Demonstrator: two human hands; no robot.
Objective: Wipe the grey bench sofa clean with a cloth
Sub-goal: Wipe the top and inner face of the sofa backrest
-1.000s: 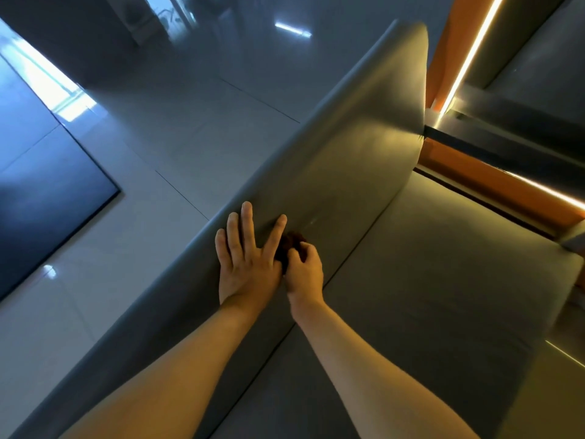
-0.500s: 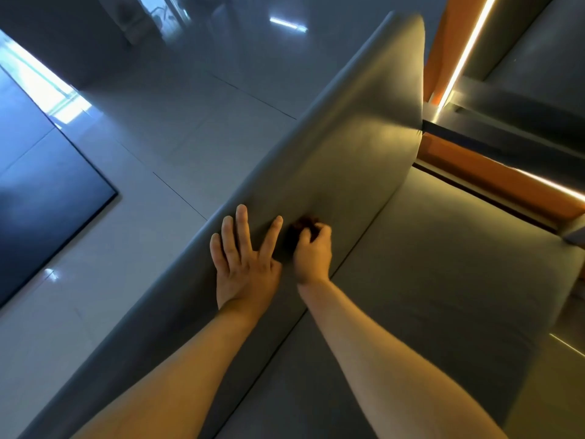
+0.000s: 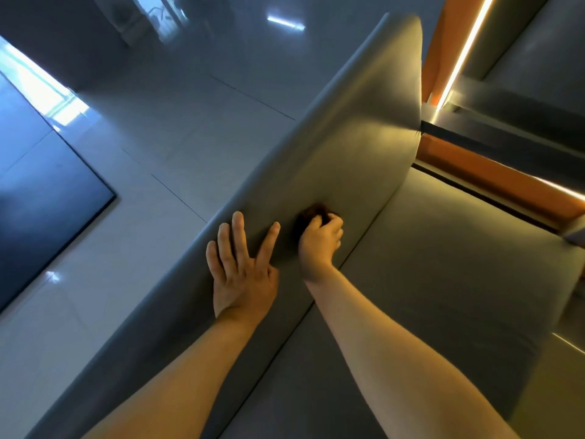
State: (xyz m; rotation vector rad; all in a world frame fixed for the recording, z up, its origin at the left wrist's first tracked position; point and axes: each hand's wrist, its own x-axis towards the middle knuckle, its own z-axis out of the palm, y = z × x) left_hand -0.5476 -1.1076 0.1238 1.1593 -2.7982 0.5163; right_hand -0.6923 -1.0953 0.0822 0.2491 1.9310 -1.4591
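The grey bench sofa (image 3: 443,280) runs from bottom left to upper right, its backrest (image 3: 348,147) rising beside the flat seat. My right hand (image 3: 319,242) is closed around a small dark brown cloth (image 3: 311,213) and presses it against the inner face of the backrest, just above the seat crease. Most of the cloth is hidden under the fingers. My left hand (image 3: 240,267) lies flat with fingers spread on the backrest near its top edge, a short gap left of the cloth.
Glossy pale floor tiles (image 3: 142,153) lie beyond the backrest. A dark panel (image 3: 41,201) sits on the floor at left. Orange trim with lit strips (image 3: 493,182) borders the sofa's far end.
My right hand has slid the cloth up and to the right along the backrest, away from my left hand, opening a gap between them. My left hand has stayed put.
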